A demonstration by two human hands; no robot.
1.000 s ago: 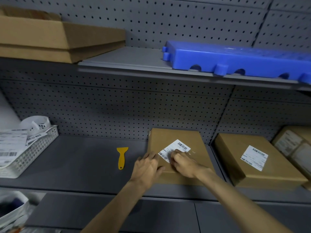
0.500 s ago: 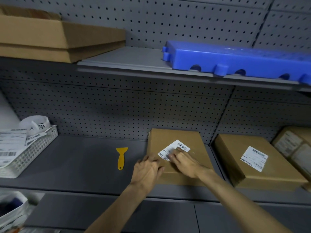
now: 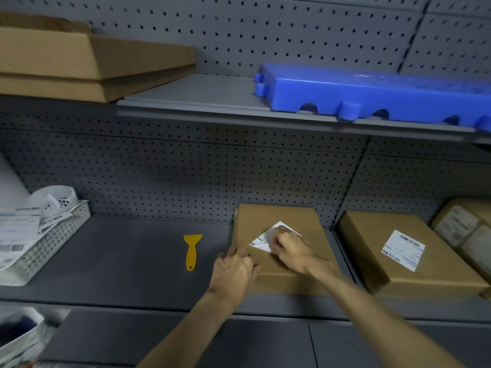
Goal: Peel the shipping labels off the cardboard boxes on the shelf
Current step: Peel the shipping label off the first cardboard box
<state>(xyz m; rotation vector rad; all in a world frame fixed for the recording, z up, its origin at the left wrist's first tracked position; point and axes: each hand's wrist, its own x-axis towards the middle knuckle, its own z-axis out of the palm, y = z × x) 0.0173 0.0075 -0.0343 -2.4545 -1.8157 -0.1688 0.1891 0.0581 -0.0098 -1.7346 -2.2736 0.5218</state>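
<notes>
A brown cardboard box point(image 3: 268, 216) lies flat on the middle shelf. Its white shipping label point(image 3: 261, 239) is partly lifted, with the near corner folded back over itself. My right hand point(image 3: 289, 248) pinches that lifted part of the label. My left hand point(image 3: 233, 266) presses on the box's near left corner with the fingers curled over the edge. To the right lies a second box point(image 3: 372, 235) with its label point(image 3: 403, 249) stuck flat. A third box point(image 3: 467, 229) sits at the far right edge.
A yellow plastic scraper point(image 3: 191, 251) lies on the shelf left of the box. At the far left a white mesh basket point(image 3: 50, 243) holds peeled labels. On the upper shelf rest flat cardboard boxes point(image 3: 79, 65) and a blue plastic pallet point(image 3: 372, 88).
The label lay flat on the box a second ago. Now my right hand has lifted and folded its near corner back toward the far right. My left hand stayed on the box's corner.
</notes>
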